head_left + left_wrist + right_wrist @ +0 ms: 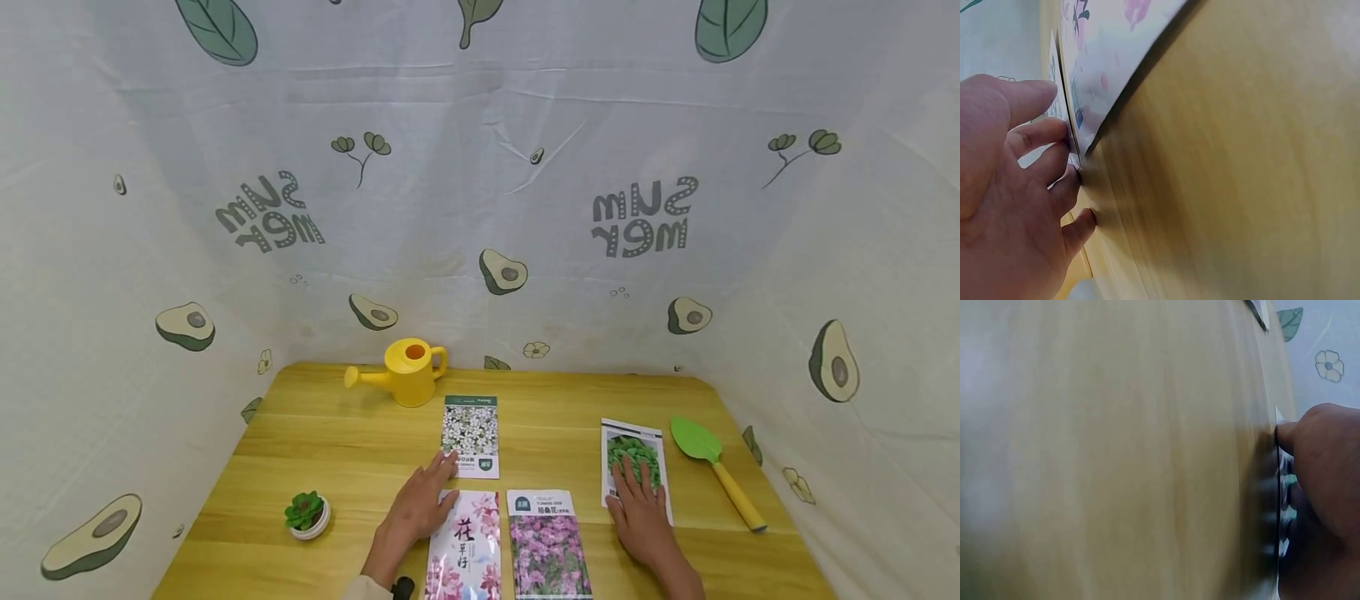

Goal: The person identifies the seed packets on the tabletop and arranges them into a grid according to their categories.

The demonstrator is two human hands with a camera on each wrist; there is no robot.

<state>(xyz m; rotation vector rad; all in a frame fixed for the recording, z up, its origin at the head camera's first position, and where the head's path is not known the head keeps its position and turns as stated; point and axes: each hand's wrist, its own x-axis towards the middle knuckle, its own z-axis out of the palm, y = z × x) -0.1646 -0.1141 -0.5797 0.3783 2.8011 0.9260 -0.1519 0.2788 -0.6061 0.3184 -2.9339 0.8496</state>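
Note:
My left hand (420,504) reaches over the table, fingertips at the lower left corner of a seed packet (470,429) printed with white flowers. Its thumb lies by the top left corner of a pink blossom packet (468,542). In the left wrist view the fingers of the left hand (1016,181) are loosely bent, and the pink packet's corner (1100,94) lifts off the wood. On a seed packet with green leaves (634,448) rests my right hand (643,521), fingers spread over its lower half. A purple flower seed packet (549,550) lies between the hands.
A yellow watering can (411,379) stands at the back left of the wooden table (337,450). Nearer on that side is a small potted succulent (306,512). Right of the leaf packet lies a green trowel (712,462) with a yellow handle. Printed cloth (450,208) hangs behind.

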